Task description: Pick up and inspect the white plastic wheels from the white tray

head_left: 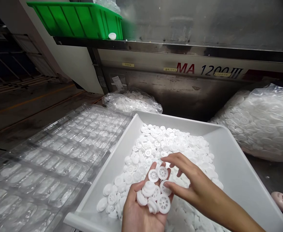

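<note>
My left hand (137, 212) is palm up and cupped around several small white plastic wheels (164, 203). Some show spoked faces, while others lie on their sides or show a stepped hub. From the right, my right hand (189, 177) reaches over the pile with thumb and fingers apart. Its thumb tip touches a wheel at the edge of the left palm. Both hands are above a grey-white plastic tray (102, 183), which holds a heap of the same loose wheels (165, 138). My right hand and forearm hide part of that heap.
Left of the tray are clear plastic blister trays (66, 151) with rows of pockets. Bags of white parts stand behind (136, 101) and at right (264, 122). A green bin (75, 21) sits on the machine ledge (156, 46), with one white piece (112, 36) beside it.
</note>
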Tool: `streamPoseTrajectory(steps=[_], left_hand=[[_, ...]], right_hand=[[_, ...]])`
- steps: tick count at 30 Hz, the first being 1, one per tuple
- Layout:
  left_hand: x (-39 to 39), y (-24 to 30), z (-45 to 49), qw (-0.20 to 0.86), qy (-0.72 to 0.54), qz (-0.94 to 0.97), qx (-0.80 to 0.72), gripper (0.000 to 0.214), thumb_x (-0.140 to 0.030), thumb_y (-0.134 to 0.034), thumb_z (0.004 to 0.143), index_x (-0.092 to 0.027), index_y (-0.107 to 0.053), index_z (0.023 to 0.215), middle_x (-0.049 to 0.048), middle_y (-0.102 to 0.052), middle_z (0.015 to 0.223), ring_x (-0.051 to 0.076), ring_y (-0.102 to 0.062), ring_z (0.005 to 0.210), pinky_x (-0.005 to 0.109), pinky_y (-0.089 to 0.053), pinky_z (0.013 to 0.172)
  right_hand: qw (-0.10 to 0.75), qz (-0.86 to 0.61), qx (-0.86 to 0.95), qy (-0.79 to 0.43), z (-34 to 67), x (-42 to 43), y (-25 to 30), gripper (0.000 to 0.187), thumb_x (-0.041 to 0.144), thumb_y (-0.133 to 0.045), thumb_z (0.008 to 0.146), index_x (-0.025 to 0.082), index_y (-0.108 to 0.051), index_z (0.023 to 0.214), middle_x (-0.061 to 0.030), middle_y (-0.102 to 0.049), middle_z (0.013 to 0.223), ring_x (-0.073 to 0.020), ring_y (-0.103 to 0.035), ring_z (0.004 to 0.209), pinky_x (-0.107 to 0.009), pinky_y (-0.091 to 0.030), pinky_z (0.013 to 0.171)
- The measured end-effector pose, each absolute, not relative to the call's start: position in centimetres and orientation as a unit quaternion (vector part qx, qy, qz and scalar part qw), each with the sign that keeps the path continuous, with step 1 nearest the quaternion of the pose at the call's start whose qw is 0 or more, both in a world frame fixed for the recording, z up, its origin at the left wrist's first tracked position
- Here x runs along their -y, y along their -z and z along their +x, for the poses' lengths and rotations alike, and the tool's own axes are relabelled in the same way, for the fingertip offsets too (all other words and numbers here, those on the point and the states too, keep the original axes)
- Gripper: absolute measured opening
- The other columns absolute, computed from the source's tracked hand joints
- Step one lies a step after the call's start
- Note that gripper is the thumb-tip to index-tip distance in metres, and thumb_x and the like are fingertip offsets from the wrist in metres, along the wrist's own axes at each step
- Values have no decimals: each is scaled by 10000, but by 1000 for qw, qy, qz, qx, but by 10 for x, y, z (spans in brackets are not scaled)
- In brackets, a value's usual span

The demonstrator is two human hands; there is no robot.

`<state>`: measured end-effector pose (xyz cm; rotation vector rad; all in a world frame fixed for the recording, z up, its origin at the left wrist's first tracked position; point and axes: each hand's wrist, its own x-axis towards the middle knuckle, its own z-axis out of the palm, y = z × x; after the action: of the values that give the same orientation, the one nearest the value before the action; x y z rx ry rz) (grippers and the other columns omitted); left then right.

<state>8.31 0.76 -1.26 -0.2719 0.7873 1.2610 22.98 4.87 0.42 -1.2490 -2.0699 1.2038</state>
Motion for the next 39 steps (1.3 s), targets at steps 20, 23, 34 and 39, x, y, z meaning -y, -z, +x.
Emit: streamPoseTrajectory(steps=[20, 23, 34, 39], left_hand=[[-7, 20, 84, 715, -615, -128, -307, 466, -187, -465, 772, -129, -535, 1229, 151, -610, 1213, 282, -545, 1146, 453, -395, 1005], [-7, 21, 84, 730, -604, -123, -295, 449, -187, -470, 768, -124, -562, 1203, 157, -609, 1212, 286, -535, 1157, 458, -381, 1011], [-6, 11, 85, 722, -591, -134, -334, 451, -179, -468, 777, -133, -535, 1221, 152, -627, 1188, 269, -558, 1133, 452, -392, 996], [-6, 7, 86, 729, -585, -133, -332, 454, -172, -460, 793, -112, -511, 1240, 162, -620, 1196, 251, -564, 1126, 393, -382, 1001]], right_hand=[[136, -437, 758, -465, 230, -48, -15, 190, 259, -636, 794, 280, -579, 974, 65, -326, 640, -107, -311, 587, -233, -255, 528], [110, -437, 774, -445, 232, -49, -17, 57, 258, -617, 806, 259, -591, 858, 62, -346, 628, -103, -319, 576, -231, -256, 513], [125, -406, 828, -367, 234, -50, -11, 266, 175, -607, 777, 304, -566, 1006, 66, -557, 779, -112, -450, 657, -218, -373, 611], [119, -373, 842, -372, 232, -53, -12, 261, 158, -592, 802, 304, -586, 1019, 64, -614, 824, -116, -510, 691, -223, -397, 642]])
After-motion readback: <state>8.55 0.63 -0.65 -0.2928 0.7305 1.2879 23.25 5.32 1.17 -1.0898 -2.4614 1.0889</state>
